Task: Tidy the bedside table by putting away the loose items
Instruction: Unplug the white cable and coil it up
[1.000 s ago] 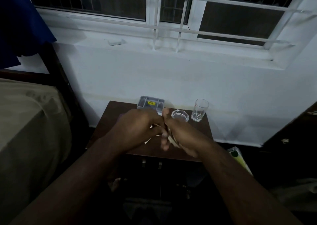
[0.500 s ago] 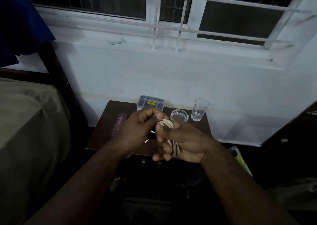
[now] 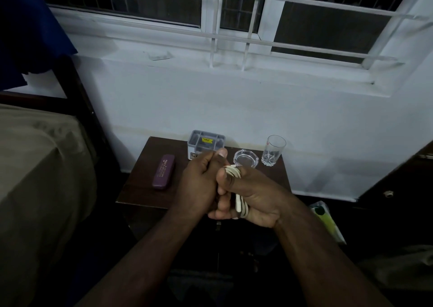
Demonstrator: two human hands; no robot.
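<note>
A white cable (image 3: 234,172) is wound in loops around my right hand (image 3: 251,197), which is closed on the coil above the front of the dark wooden bedside table (image 3: 140,189). My left hand (image 3: 200,183) presses against the right one and pinches the cable's end near the top of the coil. On the table lie a purple glasses case (image 3: 163,172) at the left, a grey organiser box (image 3: 206,141) at the back, a clear glass ashtray (image 3: 246,159) and an empty drinking glass (image 3: 273,150) at the back right.
A bed with a tan sheet (image 3: 39,177) stands close on the left, behind a dark bed frame. A white wall and barred window rise behind the table. Dark furniture with a knob (image 3: 389,193) stands at the right, and a green-and-white bag (image 3: 326,217) lies on the floor.
My hands have lifted slightly off the table and the cable has been wound into a coil on my right hand. The purple case, hidden a second ago, shows at the left.
</note>
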